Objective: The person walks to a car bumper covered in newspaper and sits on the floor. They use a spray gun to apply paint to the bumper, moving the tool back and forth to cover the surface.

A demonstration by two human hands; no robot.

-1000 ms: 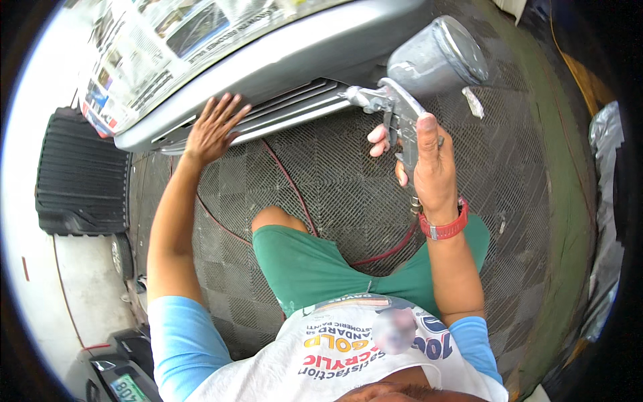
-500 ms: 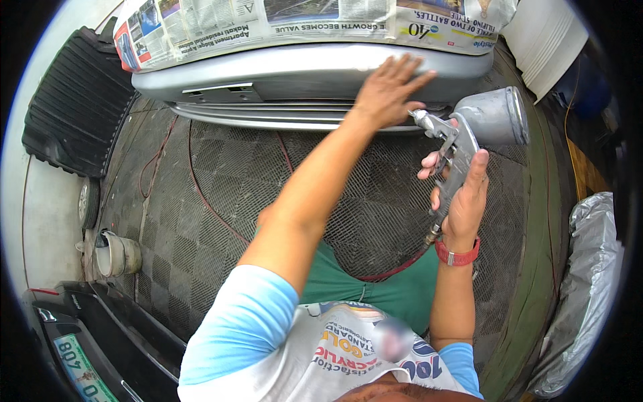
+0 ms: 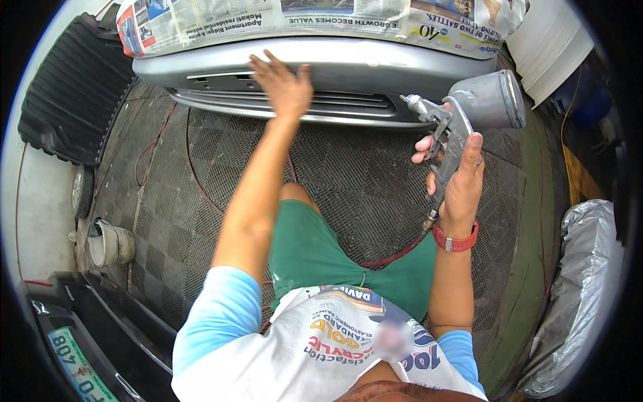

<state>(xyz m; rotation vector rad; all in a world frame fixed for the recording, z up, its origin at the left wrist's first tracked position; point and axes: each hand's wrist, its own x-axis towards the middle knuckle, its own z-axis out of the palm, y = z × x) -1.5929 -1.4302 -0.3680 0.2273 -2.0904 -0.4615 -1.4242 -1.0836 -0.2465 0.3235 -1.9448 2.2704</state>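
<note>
A silver-grey car bumper (image 3: pixel 375 70) spans the far side of the view. My left hand (image 3: pixel 282 86) is open over its left-middle part, beside the recessed plate area, fingers spread; whether the palm touches the surface I cannot tell. A metal paint spray gun (image 3: pixel 457 130) with a grey-smeared cup (image 3: pixel 487 100) is gripped in my right hand (image 3: pixel 461 191), to the right and just in front of the bumper. Its nozzle points left, and a dark red hose (image 3: pixel 395 258) runs from the handle's bottom. A red watch (image 3: pixel 455 238) circles my right wrist.
Newspaper (image 3: pixel 268 23) masks the area above the bumper. Ribbed dark matting (image 3: pixel 234 154) covers the floor, with hoses across it. A black ribbed liner (image 3: pixel 70 97), a tire (image 3: pixel 83 192) and a white bucket (image 3: pixel 112 244) stand left. Silver sheeting (image 3: pixel 576 288) lies right; a black car (image 3: pixel 100 328) is lower left.
My left hand has swept leftward along the bumper from its right-middle part. The spray gun in my right hand has shifted only slightly.
</note>
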